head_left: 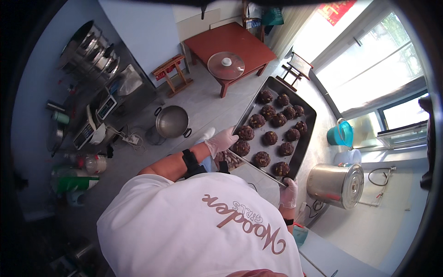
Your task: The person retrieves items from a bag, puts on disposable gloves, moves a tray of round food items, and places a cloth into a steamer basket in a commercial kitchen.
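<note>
My left hand (222, 141), in a clear plastic glove, grips the near left edge of a dark metal baking tray (309, 138). My right hand (289, 195), gloved the same way, holds the tray by its near right corner. Several dark brown balls with pale bits, such as one dark ball (270, 137), lie spread over the tray's bottom. The tray is held up in front of me, above the floor. Parts of the fingers under the rim are hidden.
Ahead stands a low red-brown table (221, 38) with a glass lid (226, 65). Folding stools (173, 74) stand beside it. A steel two-handled pot (172, 121) is at left, near a cluttered counter with scales (107, 106). At right are a teal bucket (340, 133) and a lidded steel drum (328, 183).
</note>
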### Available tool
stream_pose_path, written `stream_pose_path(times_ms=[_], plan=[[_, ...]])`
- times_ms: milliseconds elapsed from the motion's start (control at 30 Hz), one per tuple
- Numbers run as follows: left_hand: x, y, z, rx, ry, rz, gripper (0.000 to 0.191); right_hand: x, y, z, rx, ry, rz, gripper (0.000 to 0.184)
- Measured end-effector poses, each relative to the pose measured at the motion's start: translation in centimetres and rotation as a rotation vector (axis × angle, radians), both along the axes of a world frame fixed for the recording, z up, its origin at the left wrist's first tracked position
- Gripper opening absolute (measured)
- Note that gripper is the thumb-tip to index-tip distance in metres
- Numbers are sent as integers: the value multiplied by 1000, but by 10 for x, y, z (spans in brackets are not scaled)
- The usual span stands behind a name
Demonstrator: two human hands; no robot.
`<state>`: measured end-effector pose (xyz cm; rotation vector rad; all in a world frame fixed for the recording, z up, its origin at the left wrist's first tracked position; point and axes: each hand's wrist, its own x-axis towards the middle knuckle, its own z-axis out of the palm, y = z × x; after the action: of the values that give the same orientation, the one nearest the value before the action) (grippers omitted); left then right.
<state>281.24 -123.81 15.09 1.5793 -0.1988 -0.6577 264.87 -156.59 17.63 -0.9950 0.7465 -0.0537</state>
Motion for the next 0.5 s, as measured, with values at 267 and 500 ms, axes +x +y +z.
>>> stream_pose_path(times_ms=[267, 500], plan=[[186, -42, -94, 37, -281, 95, 50, 170, -49, -105, 33, 58, -51, 38], [298, -67, -132, 95, -119, 129, 50, 311, -94, -150, 34, 102, -16, 24]])
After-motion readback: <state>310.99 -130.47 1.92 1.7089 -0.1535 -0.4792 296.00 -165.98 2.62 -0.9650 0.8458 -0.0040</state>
